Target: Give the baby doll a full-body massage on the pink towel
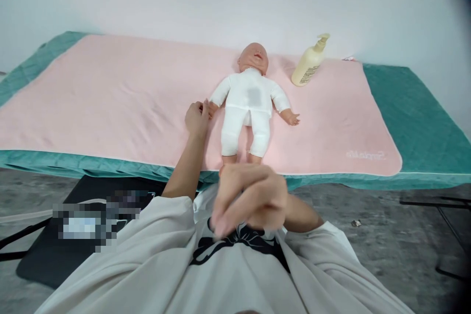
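A baby doll (253, 93) in white clothes lies on its back on a pink mat (147, 98), its head toward the wall. My left hand (197, 117) rests on the mat beside the doll, its fingers closed around the doll's small hand at the left. Raised close to the camera, in front of my chest and below the doll's feet, my right hand (250, 200) has its fingers curled and slightly blurred. What it holds, if anything, cannot be made out.
A cream pump bottle (309, 65) stands on the mat right of the doll's head. Green padded bedding (415, 113) shows under the mat. At the lower left is a black seat (47, 260) with partly blurred items on it. Dark metal legs stand at the right.
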### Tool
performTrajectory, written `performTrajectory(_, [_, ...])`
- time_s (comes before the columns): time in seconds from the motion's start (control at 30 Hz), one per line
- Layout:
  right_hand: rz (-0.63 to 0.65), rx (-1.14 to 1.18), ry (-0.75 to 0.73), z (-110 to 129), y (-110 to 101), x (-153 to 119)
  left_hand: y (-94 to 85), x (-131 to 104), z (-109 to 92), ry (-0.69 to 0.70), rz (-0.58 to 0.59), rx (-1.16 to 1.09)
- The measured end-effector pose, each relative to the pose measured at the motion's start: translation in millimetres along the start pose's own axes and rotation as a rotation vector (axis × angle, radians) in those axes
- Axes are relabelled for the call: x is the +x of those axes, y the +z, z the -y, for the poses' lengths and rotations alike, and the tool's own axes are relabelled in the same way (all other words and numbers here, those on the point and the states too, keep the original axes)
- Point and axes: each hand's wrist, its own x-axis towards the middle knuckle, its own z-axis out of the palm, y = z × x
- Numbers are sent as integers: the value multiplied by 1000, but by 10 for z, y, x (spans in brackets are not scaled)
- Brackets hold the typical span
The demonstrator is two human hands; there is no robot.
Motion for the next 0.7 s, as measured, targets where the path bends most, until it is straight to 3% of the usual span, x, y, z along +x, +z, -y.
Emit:
performTrajectory(0.07, [-96, 124, -76, -249, -257, -30, -6, -6, 7, 15, -1, -9])
performTrajectory(0.1, [-243, 64, 15, -384, -402, -87, -5, -8, 12, 24, -6, -9])
performTrajectory(0.23, [-496, -626, 409, -973, -985, -459, 24, -3, 25, 27, -9, 5])
performTrajectory(0.33, [-539, -882, 614, -1353, -1277, -680, 56, 11, 33, 19, -7, -10])
performTrajectory(0.53, [-398, -936, 811, -1766, -1367, -781, 102, 19, 53, 45, -19, -20])
performTrajectory(0.7, [-434, -956, 872, -1941, -1334, -836, 111, -20, 36, 54, -14, -26])
